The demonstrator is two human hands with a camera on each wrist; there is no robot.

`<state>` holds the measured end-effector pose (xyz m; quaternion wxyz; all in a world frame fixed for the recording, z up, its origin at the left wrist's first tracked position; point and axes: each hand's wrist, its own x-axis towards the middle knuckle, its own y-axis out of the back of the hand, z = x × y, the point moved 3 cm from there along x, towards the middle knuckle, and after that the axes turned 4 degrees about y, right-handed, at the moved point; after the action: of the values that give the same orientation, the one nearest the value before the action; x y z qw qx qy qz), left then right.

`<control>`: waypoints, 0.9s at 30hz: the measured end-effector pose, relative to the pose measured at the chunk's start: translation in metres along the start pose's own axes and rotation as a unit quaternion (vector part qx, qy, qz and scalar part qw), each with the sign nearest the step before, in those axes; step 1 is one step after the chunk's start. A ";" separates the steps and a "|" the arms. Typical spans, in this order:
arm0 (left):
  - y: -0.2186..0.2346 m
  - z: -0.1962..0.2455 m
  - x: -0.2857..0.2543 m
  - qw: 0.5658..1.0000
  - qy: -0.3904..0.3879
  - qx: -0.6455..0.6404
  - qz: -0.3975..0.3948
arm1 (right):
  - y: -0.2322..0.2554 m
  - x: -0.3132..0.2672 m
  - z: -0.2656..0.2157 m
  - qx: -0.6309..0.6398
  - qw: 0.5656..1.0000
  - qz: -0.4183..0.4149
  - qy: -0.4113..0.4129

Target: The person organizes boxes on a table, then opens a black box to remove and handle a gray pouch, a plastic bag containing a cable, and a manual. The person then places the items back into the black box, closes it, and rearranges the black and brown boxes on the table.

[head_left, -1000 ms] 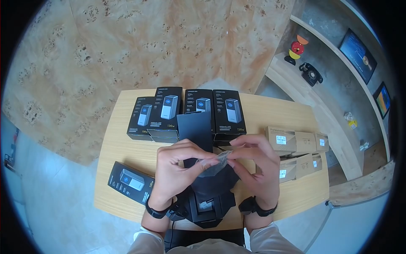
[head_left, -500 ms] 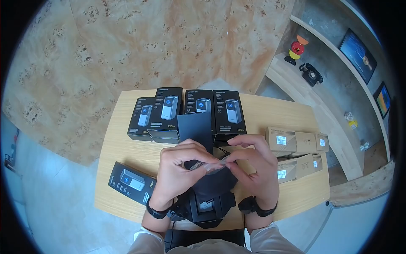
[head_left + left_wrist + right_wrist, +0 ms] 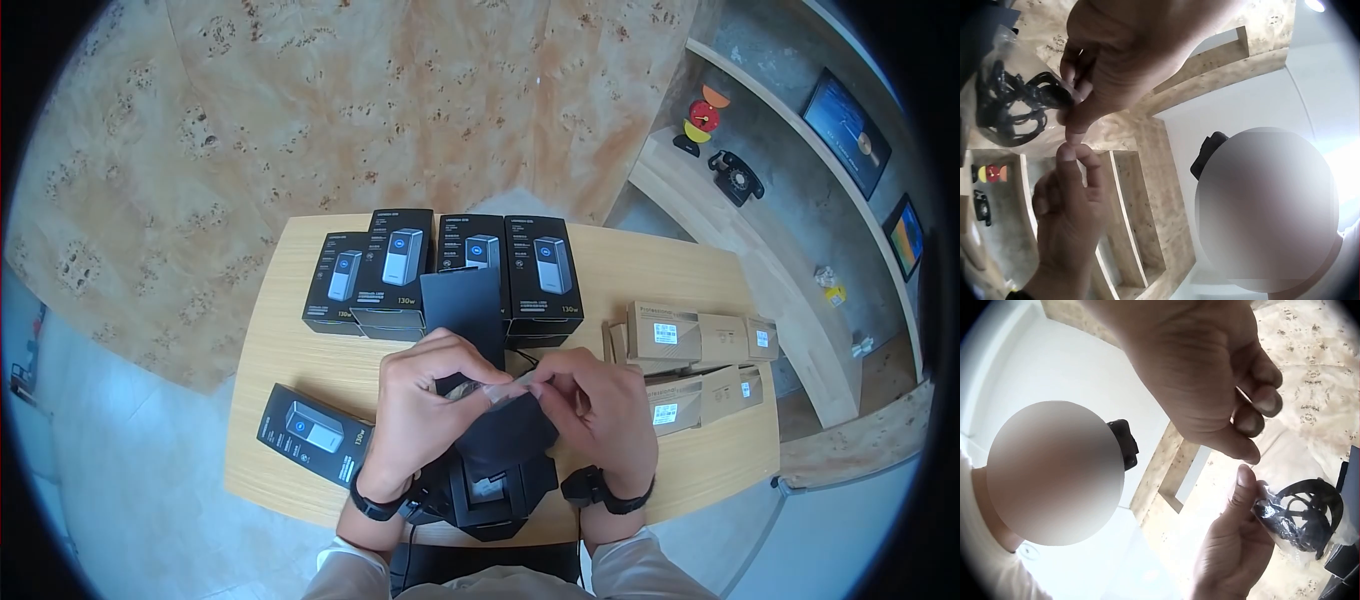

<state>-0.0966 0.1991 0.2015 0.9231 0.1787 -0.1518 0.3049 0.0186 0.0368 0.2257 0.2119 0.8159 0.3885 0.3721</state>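
Note:
Between my two hands is a clear plastic bag (image 3: 1304,519) with a coiled black cable inside. My left hand (image 3: 425,400) grips the bag near its top, thumb against the fingers. My right hand (image 3: 605,415) pinches the bag's top edge, its fingertips right at those of the left. In the left wrist view, the cable (image 3: 1016,106) hangs beside the left fingers. Below the hands on the table stands an open black box (image 3: 490,500) with a recessed insert. A tall dark panel (image 3: 462,310) rises behind the hands.
Several black boxes with a printed device, such as this one (image 3: 545,265), stand along the table's far side. Another black box (image 3: 312,432) lies at the left. Brown cartons (image 3: 665,335) are stacked on the right of the wooden table (image 3: 270,340).
My right hand's raised fingers have come down and curled in toward the bag. The left hand shifted slightly right, and the bag is bunched smaller between the fingertips.

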 end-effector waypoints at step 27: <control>-0.008 -0.006 -0.003 0.970 0.077 -0.109 -0.202 | -0.005 0.003 0.002 0.027 0.997 0.017 0.077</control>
<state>-0.0934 0.1939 0.1933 0.9884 0.0798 -0.0729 0.1067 0.0189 0.0425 0.2226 0.1530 0.7964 0.4001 0.4269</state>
